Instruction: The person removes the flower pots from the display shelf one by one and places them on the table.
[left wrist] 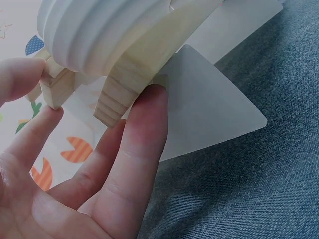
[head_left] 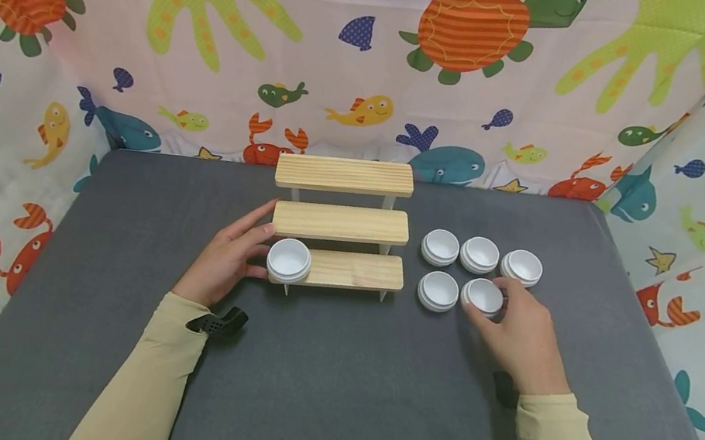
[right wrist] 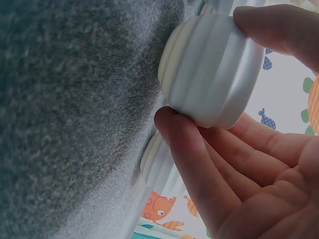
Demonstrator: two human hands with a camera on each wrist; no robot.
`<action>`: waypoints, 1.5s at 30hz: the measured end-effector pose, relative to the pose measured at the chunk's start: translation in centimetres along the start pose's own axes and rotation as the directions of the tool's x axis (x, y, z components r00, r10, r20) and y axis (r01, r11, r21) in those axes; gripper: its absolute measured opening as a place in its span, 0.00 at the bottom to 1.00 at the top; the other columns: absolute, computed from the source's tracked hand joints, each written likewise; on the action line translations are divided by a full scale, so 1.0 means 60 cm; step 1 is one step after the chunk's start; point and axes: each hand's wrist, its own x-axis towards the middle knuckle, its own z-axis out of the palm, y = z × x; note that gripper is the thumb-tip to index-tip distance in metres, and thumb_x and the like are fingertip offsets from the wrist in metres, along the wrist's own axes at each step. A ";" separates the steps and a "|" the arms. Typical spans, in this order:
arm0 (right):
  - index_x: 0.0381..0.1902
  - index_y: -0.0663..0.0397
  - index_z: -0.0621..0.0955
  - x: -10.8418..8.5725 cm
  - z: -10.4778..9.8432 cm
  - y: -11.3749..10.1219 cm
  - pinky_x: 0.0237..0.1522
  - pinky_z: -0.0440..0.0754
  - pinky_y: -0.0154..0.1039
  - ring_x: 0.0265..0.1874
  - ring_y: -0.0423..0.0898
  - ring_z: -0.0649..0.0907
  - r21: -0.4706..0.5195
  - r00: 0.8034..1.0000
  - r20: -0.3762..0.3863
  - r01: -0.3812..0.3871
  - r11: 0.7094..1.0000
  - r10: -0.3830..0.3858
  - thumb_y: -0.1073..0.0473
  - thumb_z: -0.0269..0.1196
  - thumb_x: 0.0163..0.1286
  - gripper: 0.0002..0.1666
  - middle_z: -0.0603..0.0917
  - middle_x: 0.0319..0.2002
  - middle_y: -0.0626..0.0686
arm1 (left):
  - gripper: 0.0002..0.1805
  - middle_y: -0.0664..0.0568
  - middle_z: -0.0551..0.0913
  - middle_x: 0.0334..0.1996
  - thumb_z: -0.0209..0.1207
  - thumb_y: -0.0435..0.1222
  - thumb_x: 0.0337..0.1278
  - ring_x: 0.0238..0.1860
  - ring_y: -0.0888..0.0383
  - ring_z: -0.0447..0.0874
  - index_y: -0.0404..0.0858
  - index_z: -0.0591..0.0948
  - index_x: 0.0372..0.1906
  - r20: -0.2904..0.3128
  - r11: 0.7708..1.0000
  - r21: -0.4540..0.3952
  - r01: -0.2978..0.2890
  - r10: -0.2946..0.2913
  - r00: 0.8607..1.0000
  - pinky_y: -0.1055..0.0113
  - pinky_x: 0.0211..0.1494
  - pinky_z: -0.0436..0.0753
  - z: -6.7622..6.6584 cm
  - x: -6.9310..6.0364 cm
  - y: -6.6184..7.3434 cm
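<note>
A three-tier wooden display stand (head_left: pixel 341 224) rises in steps on the grey cloth. My left hand (head_left: pixel 225 260) holds its left end. In the left wrist view, thumb and a finger pinch the end of the middle board (left wrist: pixel 57 89), while other fingers touch the bottom board (left wrist: pixel 117 92). One white ribbed bowl (head_left: pixel 289 260) sits on the bottom board's left end. To the right of the stand, my right hand (head_left: pixel 526 337) pinches another white bowl (head_left: pixel 484 297) between thumb and fingers. The right wrist view shows that bowl's ribbed side (right wrist: pixel 212 69) close up.
Beside the gripped bowl is a white bowl (head_left: pixel 437 291). Behind them stand three more, at left (head_left: pixel 440 247), middle (head_left: pixel 479 255) and right (head_left: pixel 522 267). Grey cloth (head_left: pixel 350 393) covers the table. A sea-animal curtain (head_left: pixel 370 42) hangs behind and at both sides.
</note>
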 end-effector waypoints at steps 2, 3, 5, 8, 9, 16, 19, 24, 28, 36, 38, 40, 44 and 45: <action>0.63 0.63 0.80 0.000 0.000 0.001 0.38 0.78 0.48 0.38 0.54 0.84 -0.003 1.000 -0.003 0.006 1.000 -0.006 0.47 0.75 0.69 0.34 0.87 0.42 0.60 | 0.32 0.41 0.78 0.73 0.58 0.53 0.82 0.54 0.55 0.90 0.67 0.65 0.83 0.002 1.000 -0.005 -0.006 0.006 1.000 0.54 0.46 0.93 -0.001 0.000 -0.001; 0.63 0.63 0.80 0.001 0.000 0.001 0.39 0.78 0.49 0.38 0.55 0.84 -0.005 1.000 -0.005 0.009 1.000 -0.009 0.47 0.74 0.69 0.34 0.87 0.42 0.61 | 0.32 0.41 0.78 0.73 0.58 0.53 0.82 0.54 0.55 0.90 0.67 0.66 0.83 0.003 1.000 -0.008 -0.009 0.009 1.000 0.53 0.46 0.93 -0.001 0.000 -0.002; 0.64 0.64 0.80 0.001 0.000 0.002 0.40 0.78 0.50 0.39 0.55 0.84 -0.006 1.000 -0.006 0.013 1.000 -0.013 0.47 0.74 0.69 0.34 0.87 0.43 0.61 | 0.32 0.41 0.78 0.73 0.59 0.53 0.82 0.54 0.55 0.90 0.67 0.66 0.83 0.003 1.000 -0.008 -0.011 0.011 1.000 0.53 0.46 0.93 -0.001 0.000 -0.002; 0.64 0.64 0.80 0.001 0.000 0.001 0.40 0.78 0.50 0.38 0.55 0.84 -0.006 1.000 -0.004 0.015 1.000 -0.015 0.47 0.74 0.70 0.34 0.87 0.42 0.61 | 0.32 0.42 0.78 0.74 0.59 0.53 0.81 0.54 0.54 0.90 0.67 0.66 0.83 0.001 1.000 -0.007 -0.010 0.010 1.000 0.53 0.46 0.93 -0.001 0.000 -0.003; 0.64 0.64 0.80 0.001 0.000 0.001 0.39 0.78 0.49 0.38 0.55 0.84 -0.006 1.000 -0.005 0.016 1.000 -0.016 0.47 0.74 0.69 0.34 0.87 0.42 0.61 | 0.32 0.42 0.78 0.74 0.60 0.54 0.81 0.54 0.54 0.90 0.67 0.66 0.83 0.001 1.000 -0.007 -0.010 0.010 1.000 0.53 0.46 0.93 -0.001 0.000 -0.003; 0.64 0.64 0.80 -0.001 0.000 -0.002 0.39 0.78 0.49 0.38 0.54 0.83 -0.006 1.000 0.007 0.006 1.000 -0.006 0.47 0.74 0.70 0.35 0.87 0.42 0.61 | 0.33 0.41 0.77 0.74 0.60 0.54 0.80 0.54 0.54 0.90 0.67 0.66 0.83 0.007 1.000 -0.015 -0.009 0.009 1.000 0.53 0.46 0.93 -0.001 0.000 -0.004; 0.65 0.64 0.79 -0.001 0.000 -0.001 0.39 0.78 0.49 0.38 0.54 0.83 -0.008 1.000 0.017 -0.003 1.000 0.003 0.47 0.74 0.70 0.35 0.86 0.42 0.61 | 0.33 0.41 0.77 0.74 0.60 0.54 0.80 0.54 0.54 0.90 0.67 0.66 0.83 0.007 1.000 -0.018 -0.007 0.007 1.000 0.54 0.46 0.93 -0.001 0.001 -0.004; 0.64 0.63 0.80 0.000 0.001 0.000 0.38 0.77 0.47 0.38 0.54 0.83 -0.007 1.000 0.023 -0.008 1.000 0.008 0.47 0.74 0.70 0.35 0.86 0.41 0.60 | 0.32 0.42 0.78 0.74 0.60 0.53 0.80 0.54 0.54 0.90 0.68 0.66 0.83 0.003 1.000 -0.022 -0.002 0.002 1.000 0.54 0.46 0.93 -0.001 0.002 -0.004; 0.64 0.63 0.80 0.000 0.001 0.000 0.37 0.77 0.46 0.38 0.54 0.83 -0.004 1.000 0.014 -0.005 1.000 0.005 0.47 0.74 0.69 0.34 0.86 0.41 0.60 | 0.32 0.41 0.78 0.73 0.60 0.53 0.81 0.54 0.54 0.90 0.68 0.66 0.83 0.006 1.000 -0.021 -0.002 0.002 1.000 0.54 0.46 0.93 -0.001 0.001 -0.004; 0.65 0.62 0.79 -0.001 -0.001 -0.001 0.39 0.78 0.47 0.39 0.55 0.84 -0.001 0.999 0.036 -0.029 1.000 0.029 0.46 0.74 0.70 0.34 0.87 0.43 0.61 | 0.32 0.41 0.78 0.73 0.59 0.53 0.81 0.54 0.54 0.90 0.68 0.66 0.83 0.005 1.000 -0.022 -0.004 0.004 1.000 0.54 0.46 0.93 -0.001 0.000 -0.003; 0.65 0.62 0.79 -0.001 -0.001 -0.002 0.39 0.78 0.47 0.40 0.55 0.84 -0.003 0.998 0.047 -0.039 0.999 0.039 0.46 0.74 0.70 0.35 0.87 0.43 0.61 | 0.32 0.41 0.78 0.73 0.59 0.52 0.81 0.54 0.54 0.90 0.68 0.66 0.83 0.005 1.000 -0.025 0.000 0.000 1.000 0.54 0.46 0.93 -0.001 0.000 -0.002; 0.66 0.62 0.79 -0.001 -0.001 -0.002 0.39 0.78 0.47 0.40 0.55 0.84 -0.007 0.998 0.053 -0.044 0.999 0.045 0.45 0.74 0.70 0.36 0.87 0.44 0.61 | 0.32 0.41 0.77 0.74 0.59 0.52 0.81 0.55 0.54 0.90 0.68 0.66 0.83 0.003 1.000 -0.028 0.003 -0.003 1.000 0.54 0.46 0.93 -0.001 -0.001 -0.002; 0.67 0.61 0.78 -0.001 -0.001 -0.002 0.38 0.77 0.47 0.40 0.55 0.84 -0.011 0.997 0.055 -0.043 0.999 0.044 0.44 0.74 0.70 0.37 0.86 0.43 0.61 | 0.32 0.41 0.78 0.73 0.59 0.52 0.81 0.54 0.54 0.90 0.68 0.66 0.83 0.003 1.000 -0.029 0.002 -0.002 1.000 0.54 0.46 0.92 0.000 -0.001 -0.002; 0.67 0.62 0.78 -0.002 -0.002 -0.002 0.38 0.77 0.47 0.40 0.54 0.84 -0.009 0.998 0.053 -0.042 0.999 0.043 0.44 0.74 0.70 0.37 0.86 0.43 0.61 | 0.32 0.41 0.78 0.72 0.59 0.52 0.81 0.54 0.54 0.90 0.68 0.66 0.83 0.004 1.000 -0.028 0.002 -0.002 1.000 0.53 0.46 0.92 0.000 -0.001 -0.002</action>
